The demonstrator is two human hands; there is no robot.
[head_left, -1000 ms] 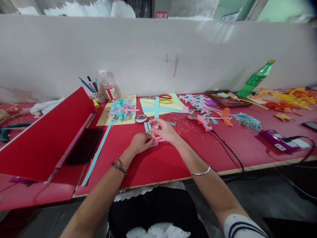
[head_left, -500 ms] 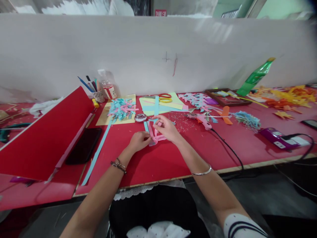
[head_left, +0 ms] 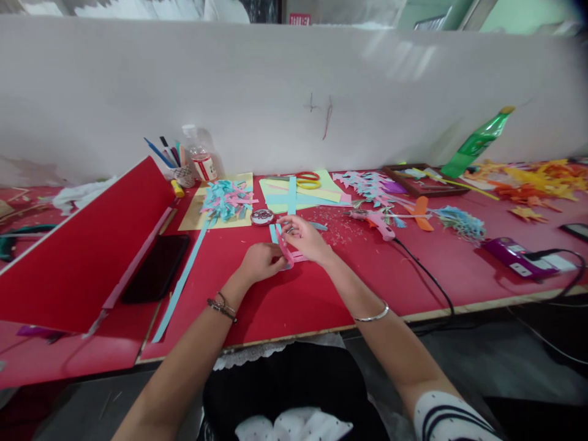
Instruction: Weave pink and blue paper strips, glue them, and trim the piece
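On the red table (head_left: 294, 312), a pink strip (head_left: 285, 248) is held between both hands. Its lower end is pinched by the left hand (head_left: 263, 262), the fingers drawn together; its upper end is gripped between the thumb and fingertips of the right hand (head_left: 304, 239). With this strip taken as the clock's centre, a phone (head_left: 156, 269) is seen at nine o'clock, and a long blue strip (head_left: 182, 288) is laid just inside it. At three, well apart, a purple box (head_left: 514, 257) is placed. A glue gun (head_left: 379, 223) is laid between two and three. A tin (head_left: 262, 217) is set near the fingers at eleven; a heap of cut strips (head_left: 227, 200) is spread on tan paper (head_left: 193, 215) at ten. Scissors (head_left: 309, 180) are rested on pale sheets (head_left: 272, 188) just past twelve. Farthest off, a cup (head_left: 184, 177) is filled with pens (head_left: 164, 157) at ten, and a green bottle (head_left: 475, 147) is seen at two.
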